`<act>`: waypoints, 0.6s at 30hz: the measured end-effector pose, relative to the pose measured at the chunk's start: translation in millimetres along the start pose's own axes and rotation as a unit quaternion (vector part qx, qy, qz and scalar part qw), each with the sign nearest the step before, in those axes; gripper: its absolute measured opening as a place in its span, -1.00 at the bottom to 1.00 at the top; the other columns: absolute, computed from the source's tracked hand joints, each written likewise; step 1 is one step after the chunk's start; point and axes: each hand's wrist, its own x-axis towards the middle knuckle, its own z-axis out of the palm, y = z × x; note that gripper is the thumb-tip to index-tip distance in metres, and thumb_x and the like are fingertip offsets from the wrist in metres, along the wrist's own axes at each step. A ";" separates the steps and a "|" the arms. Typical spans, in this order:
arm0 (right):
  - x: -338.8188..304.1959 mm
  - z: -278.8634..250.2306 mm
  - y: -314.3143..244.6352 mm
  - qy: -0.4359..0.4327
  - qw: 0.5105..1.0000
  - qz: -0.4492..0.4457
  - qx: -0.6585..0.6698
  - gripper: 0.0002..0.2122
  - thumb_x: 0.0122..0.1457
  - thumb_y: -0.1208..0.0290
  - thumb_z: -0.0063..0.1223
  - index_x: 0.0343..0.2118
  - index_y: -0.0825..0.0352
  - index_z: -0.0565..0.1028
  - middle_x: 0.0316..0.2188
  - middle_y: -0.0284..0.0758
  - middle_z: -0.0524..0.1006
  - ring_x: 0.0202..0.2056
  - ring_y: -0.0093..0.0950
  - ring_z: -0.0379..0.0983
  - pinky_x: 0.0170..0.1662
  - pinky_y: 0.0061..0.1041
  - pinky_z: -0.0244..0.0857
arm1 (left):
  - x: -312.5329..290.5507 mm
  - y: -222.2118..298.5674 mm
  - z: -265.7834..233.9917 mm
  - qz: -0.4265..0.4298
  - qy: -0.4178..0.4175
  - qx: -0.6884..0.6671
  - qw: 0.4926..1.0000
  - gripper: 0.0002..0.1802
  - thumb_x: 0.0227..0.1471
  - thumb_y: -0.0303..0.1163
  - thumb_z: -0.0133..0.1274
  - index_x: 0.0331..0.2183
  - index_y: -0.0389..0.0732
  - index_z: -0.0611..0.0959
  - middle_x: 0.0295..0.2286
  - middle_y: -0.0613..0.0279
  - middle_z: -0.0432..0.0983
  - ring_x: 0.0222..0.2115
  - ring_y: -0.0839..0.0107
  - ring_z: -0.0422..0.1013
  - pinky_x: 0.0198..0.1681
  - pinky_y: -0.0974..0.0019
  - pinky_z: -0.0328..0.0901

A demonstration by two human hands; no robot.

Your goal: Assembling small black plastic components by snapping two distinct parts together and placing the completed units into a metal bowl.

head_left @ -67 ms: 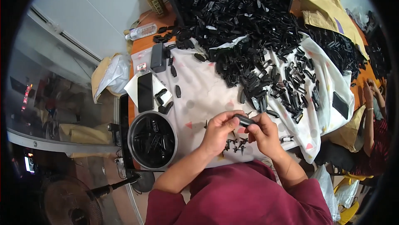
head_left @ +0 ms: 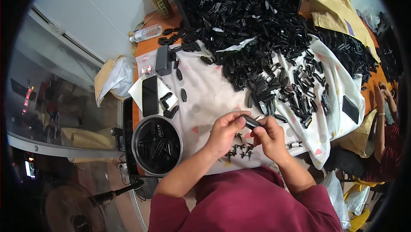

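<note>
Between my hands, above the near part of the cloth, is a small black oblong plastic piece (head_left: 250, 121). My left hand (head_left: 227, 132) pinches its left end with thumb and fingers. The thumb and fingers of my right hand (head_left: 269, 137) close on its other end. Below my hands, several small dark pronged parts (head_left: 242, 151) lie on the white patterned cloth (head_left: 205, 99). Just beyond, a big pile of similar black pieces (head_left: 257, 60) spreads down from the back of the table. Left of my left forearm stands a round metal bowl (head_left: 181, 146) with black pieces in it.
A phone (head_left: 150, 95) and a dark grey box (head_left: 163, 59) lie at the left; another dark phone-like slab (head_left: 350, 109) lies right. Bottles (head_left: 147, 33) stand and lie at the back left. A fan (head_left: 75, 208) is at lower left. Another person's hands (head_left: 382, 92) show far right.
Both hands have shifted very slightly with the black piece, uncovering a bit more of the small parts below. The piece is still held at both ends.
</note>
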 end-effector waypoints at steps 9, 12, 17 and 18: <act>-8.2 -41.9 17.0 0.108 0.989 0.033 -0.098 -0.81 0.11 0.44 -0.05 -0.26 0.42 0.35 -0.48 -0.35 0.43 -0.54 -0.64 0.33 -0.51 -0.66 0.23 | 122.4 82.6 -186.2 0.095 0.364 0.760 0.529 -0.71 -0.11 -0.23 0.04 -0.45 -0.31 0.52 -0.43 -0.02 0.47 -0.35 0.05 0.40 -0.33 0.05 0.27; -7.3 -66.4 23.8 0.198 0.958 0.025 -0.206 -0.88 0.06 0.49 0.00 -0.38 0.43 0.41 -0.55 -0.35 0.44 -0.56 -0.61 0.35 -0.50 -0.62 0.25 | 116.8 90.3 -180.0 -0.042 0.333 0.808 0.485 -0.63 -0.19 -0.16 0.11 -0.44 -0.30 0.52 -0.43 -0.01 0.49 -0.36 0.05 0.43 -0.35 0.06 0.30; -1.4 -84.1 27.4 0.138 0.841 -0.063 -0.519 -0.82 -0.14 0.47 0.10 -0.41 0.35 0.48 -0.48 -0.26 0.42 -0.41 -0.30 0.39 -0.35 -0.43 0.28 | 99.9 73.9 -130.2 0.026 0.215 0.797 0.563 -0.71 -0.21 -0.27 0.12 -0.43 -0.23 0.48 -0.47 0.06 0.50 -0.43 0.09 0.43 -0.40 0.13 0.29; 3.2 -80.9 27.7 0.114 0.809 -0.099 -0.568 -0.80 -0.17 0.45 0.11 -0.41 0.34 0.49 -0.47 -0.27 0.42 -0.37 -0.29 0.38 -0.31 -0.41 0.28 | 96.2 69.8 -117.0 0.060 0.161 0.772 0.611 -0.73 -0.22 -0.31 0.14 -0.43 -0.22 0.47 -0.47 0.08 0.49 -0.43 0.11 0.43 -0.40 0.16 0.28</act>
